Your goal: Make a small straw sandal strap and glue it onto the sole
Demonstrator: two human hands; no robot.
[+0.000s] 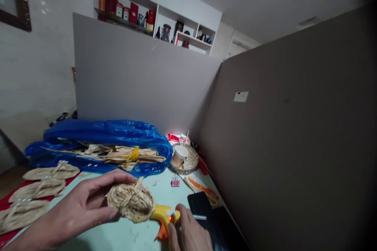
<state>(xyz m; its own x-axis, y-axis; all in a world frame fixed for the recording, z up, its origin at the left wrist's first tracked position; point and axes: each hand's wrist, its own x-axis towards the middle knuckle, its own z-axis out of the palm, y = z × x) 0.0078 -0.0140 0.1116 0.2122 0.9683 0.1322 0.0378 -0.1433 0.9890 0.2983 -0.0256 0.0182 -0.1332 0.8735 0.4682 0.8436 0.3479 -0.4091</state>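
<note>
My left hand [81, 202] grips a woven straw sandal [134, 203] between thumb and fingers, tilted above the table, with its strap uppermost. In my right hand [193, 231] is a yellow glue gun [161, 212] with an orange trigger and a lit red light. A white glue stick [200, 217] pokes out of its back. The gun's nozzle end is hidden at the sandal's right edge, so I cannot tell whether they touch. At the left lie several finished-looking straw sandals [38, 188] with shiny ornaments on their straps.
A blue plastic bag [103, 129] holds dried straw bundles [118, 153] tied with yellow. Behind the glue gun are a pink binder clip [175, 183], a woven basket [193, 159] with a paper cup [179, 155], orange-handled scissors [200, 186] and a black phone-like slab [198, 202]. Grey partitions [141, 74] enclose the table.
</note>
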